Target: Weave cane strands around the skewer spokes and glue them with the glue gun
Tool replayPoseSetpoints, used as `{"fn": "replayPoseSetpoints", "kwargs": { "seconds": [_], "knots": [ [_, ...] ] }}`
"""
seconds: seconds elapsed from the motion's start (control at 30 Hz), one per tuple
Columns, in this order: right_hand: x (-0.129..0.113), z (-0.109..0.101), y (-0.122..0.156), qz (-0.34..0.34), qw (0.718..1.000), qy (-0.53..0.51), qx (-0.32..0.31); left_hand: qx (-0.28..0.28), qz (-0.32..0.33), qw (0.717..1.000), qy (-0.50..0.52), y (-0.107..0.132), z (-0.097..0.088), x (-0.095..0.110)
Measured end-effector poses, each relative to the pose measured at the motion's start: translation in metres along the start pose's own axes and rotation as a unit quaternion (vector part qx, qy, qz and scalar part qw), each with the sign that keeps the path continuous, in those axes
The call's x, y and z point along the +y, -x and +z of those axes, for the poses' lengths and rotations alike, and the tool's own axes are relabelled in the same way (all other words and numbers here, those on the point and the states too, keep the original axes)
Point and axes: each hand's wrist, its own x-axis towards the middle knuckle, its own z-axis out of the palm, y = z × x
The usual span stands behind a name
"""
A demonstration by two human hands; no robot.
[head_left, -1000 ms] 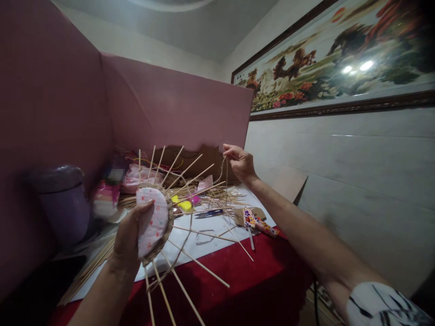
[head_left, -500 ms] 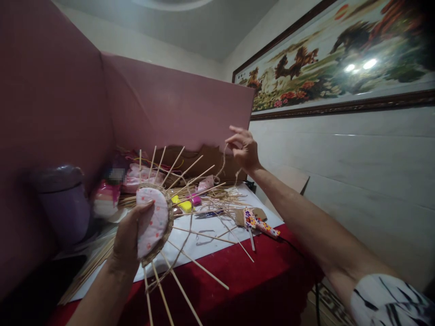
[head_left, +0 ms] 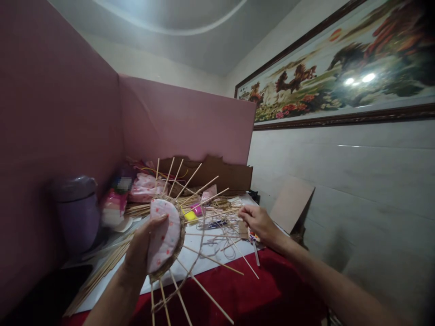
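My left hand (head_left: 141, 242) grips a half-round woven piece (head_left: 166, 242), thumb on its pale, floral-print fabric face and fingers hidden behind. Twine is wound round the curved edge, and thin wooden sticks (head_left: 204, 251) fan out from it. A loose loop of twine (head_left: 203, 244) crosses several of these sticks. Near the stick ends on the right, my right hand (head_left: 254, 222) is closed in a pinch on the twine; the strand between its fingertips is hard to see. Just below that hand, a flower-patterned glue gun (head_left: 252, 236) lies partly covered, its clear glue stick poking out.
Scissors (head_left: 216, 224), yellow packet (head_left: 190, 216) and magenta packet (head_left: 196, 208) lie on white sheet (head_left: 217, 258) over red cloth (head_left: 272, 276). Loose sticks (head_left: 102, 271) lie at left, beside a lidded purple bin (head_left: 78, 217). Pink panels (head_left: 186, 124) stand behind.
My right hand has come down from high beside the pink panel to the stick ends, over the glue gun. The view has shifted, and my left hand keeps its hold on the woven piece.
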Motion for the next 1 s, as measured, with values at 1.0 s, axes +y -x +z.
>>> {"fn": "replayPoseSetpoints", "kwargs": {
  "seconds": [1.0],
  "knots": [
    [-0.035,0.08,-0.025,0.214,0.839,-0.494,-0.082,0.02,-0.027,0.998,-0.055,0.0,0.0,-0.002]
  ]
}}
